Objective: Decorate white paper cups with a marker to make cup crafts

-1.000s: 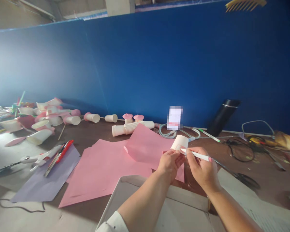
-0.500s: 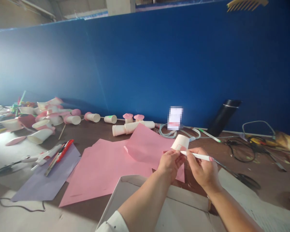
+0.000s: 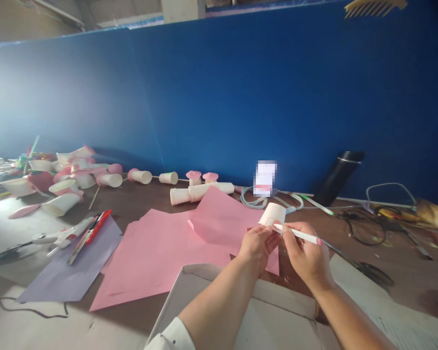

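Note:
My left hand [image 3: 256,246] is closed around a small white paper cup [image 3: 274,213], held tilted above the table with its base pointing away from me. My right hand [image 3: 305,256] grips a thin white pen [image 3: 296,234] with a pink end, and its tip rests against the side of the cup. Both hands hover over the near edge of several pink paper sheets [image 3: 168,253].
An open white cardboard box [image 3: 190,287] sits right below my arms. A lilac sheet [image 3: 73,267] with a red cutter [image 3: 91,234] lies at the left. Loose and stacked paper cups [image 3: 200,190] line the blue wall; a black flask [image 3: 337,176], cables and scissors [image 3: 365,267] lie at the right.
Nothing has visibly changed apart from tiny shifts of the pen tip on the cup.

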### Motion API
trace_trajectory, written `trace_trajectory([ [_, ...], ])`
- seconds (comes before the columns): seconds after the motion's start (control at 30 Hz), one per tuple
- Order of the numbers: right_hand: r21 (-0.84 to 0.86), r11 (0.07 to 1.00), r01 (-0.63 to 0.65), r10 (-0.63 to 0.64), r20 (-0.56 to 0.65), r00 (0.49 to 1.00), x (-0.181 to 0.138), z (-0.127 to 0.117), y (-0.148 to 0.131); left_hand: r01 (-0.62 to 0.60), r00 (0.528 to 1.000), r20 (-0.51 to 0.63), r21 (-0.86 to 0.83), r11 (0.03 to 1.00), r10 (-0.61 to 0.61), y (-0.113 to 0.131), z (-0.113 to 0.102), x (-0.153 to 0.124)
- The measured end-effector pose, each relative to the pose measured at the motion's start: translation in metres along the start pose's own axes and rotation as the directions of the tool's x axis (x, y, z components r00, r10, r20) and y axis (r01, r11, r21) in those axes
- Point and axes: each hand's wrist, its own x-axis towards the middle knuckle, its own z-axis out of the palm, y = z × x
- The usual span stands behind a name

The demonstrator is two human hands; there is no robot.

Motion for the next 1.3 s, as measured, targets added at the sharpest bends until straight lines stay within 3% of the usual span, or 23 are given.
trace_trajectory([
  [0.83,-0.004,1.000,-0.031,0.031,-0.039,0.999,0.0026,0.0018,0.0060,0.025,1.000,-0.015,0.022,0.999,-0.024,0.0009,0.0015,-0.0013],
  [1.3,-0.014,0.999,-0.041,0.042,0.021,0.999,0.0032,-0.0044,-0.0022,0.027,0.999,-0.035,0.002,1.000,-0.027,0.0013,0.0016,-0.0008],
])
